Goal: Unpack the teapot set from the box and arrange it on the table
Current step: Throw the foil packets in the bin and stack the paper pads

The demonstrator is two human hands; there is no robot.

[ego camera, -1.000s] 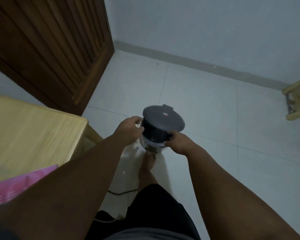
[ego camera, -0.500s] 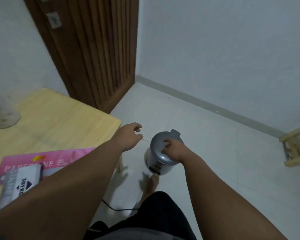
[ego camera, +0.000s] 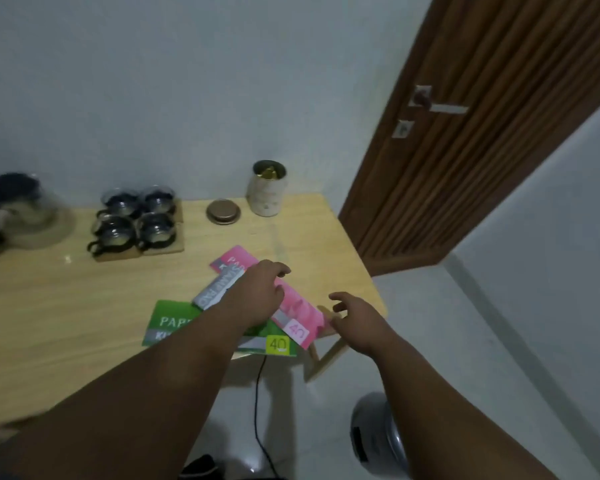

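Observation:
A glass teapot (ego camera: 18, 209) with a dark lid stands at the far left of the wooden table (ego camera: 66, 306). Several glass cups (ego camera: 135, 220) with black handles sit on wooden coasters near the wall. My left hand (ego camera: 260, 289) hovers with relaxed fingers over a pink packet (ego camera: 298, 317) and holds nothing. My right hand (ego camera: 357, 320) floats beyond the table's right corner, fingers loosely spread and empty. A grey electric kettle (ego camera: 374, 434) stands on the floor below my right forearm.
An open tin (ego camera: 267, 188) and its round lid (ego camera: 223, 211) sit by the wall. A green packet (ego camera: 174, 322) and a grey packet (ego camera: 219, 289) lie near the table's front edge. A black cord (ego camera: 258, 410) runs down to the floor. A wooden door (ego camera: 482, 133) is at right.
My view swung from the floor up to the table. My right hand let go of the grey kettle, which now stands on the floor. Both hands moved toward the table's right corner.

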